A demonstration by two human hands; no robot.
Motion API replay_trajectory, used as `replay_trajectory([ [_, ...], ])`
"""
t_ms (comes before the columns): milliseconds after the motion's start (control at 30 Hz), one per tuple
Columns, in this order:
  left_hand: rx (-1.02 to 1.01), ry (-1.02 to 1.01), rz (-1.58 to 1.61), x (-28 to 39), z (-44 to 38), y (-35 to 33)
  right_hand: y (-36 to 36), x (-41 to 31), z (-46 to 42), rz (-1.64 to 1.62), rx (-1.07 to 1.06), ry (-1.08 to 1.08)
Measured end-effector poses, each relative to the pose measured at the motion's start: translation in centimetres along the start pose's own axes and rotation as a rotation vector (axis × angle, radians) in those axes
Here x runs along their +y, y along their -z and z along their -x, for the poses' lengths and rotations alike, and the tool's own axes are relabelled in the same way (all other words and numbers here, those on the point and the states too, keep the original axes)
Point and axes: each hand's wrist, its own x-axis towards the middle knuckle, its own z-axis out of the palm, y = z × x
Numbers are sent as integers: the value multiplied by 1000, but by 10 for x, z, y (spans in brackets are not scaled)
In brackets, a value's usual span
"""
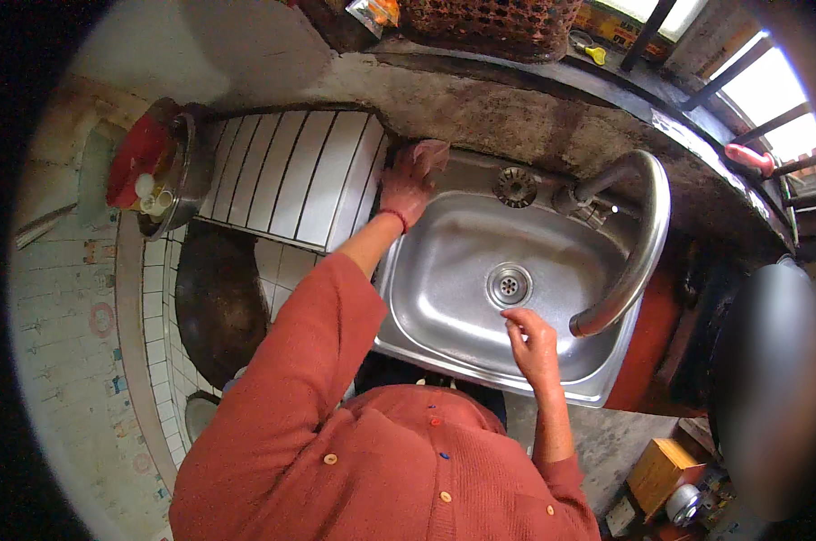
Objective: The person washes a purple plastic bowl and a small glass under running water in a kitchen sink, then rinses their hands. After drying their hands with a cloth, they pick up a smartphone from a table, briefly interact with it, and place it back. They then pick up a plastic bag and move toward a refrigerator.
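Note:
My left hand (406,181), a red band at its wrist, is at the back left corner of the stainless steel sink (448,237). Its fingers are on a thin, translucent pinkish piece of cloth or plastic (433,154); they partly hide it. Over the front right of the basin hangs my right hand (533,341), fingers loosely bent, a gap between thumb and forefinger, nothing visible in it. The curved metal faucet (654,223) arches over the basin's right side. A round slotted drain cover or strainer (515,186) lies on the back ledge. No standing water shows around the drain (509,285).
Left of the sink stands a raised white-tiled block (293,176), with a metal pot (186,172) beyond it. A brown woven basket (489,27) and a yellow-handled tool (596,54) are on the back ledge. A pink-handled object (749,159) is near the window bars. A blurred oval covers the far right.

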Motion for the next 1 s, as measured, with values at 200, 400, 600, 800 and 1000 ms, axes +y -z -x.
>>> replay_trajectory([
  [200, -310, -186, -87, 10, 168, 41, -16, -11, -7, -2, -75, 109],
  [400, -175, -145, -37, 8, 114, 22, -6, -21, -13, 78, -221, 84],
  [600, -163, -63, -9, 10, 34, 11, -5, -11, -13, 192, -236, 110],
  [800, -292, -307, 115, 26, 196, 59, -15, -9, -12, 138, -331, 110],
  [1000, -831, -267, 340, 73, 201, 66, -5, 2, -4, 139, -327, 154],
])
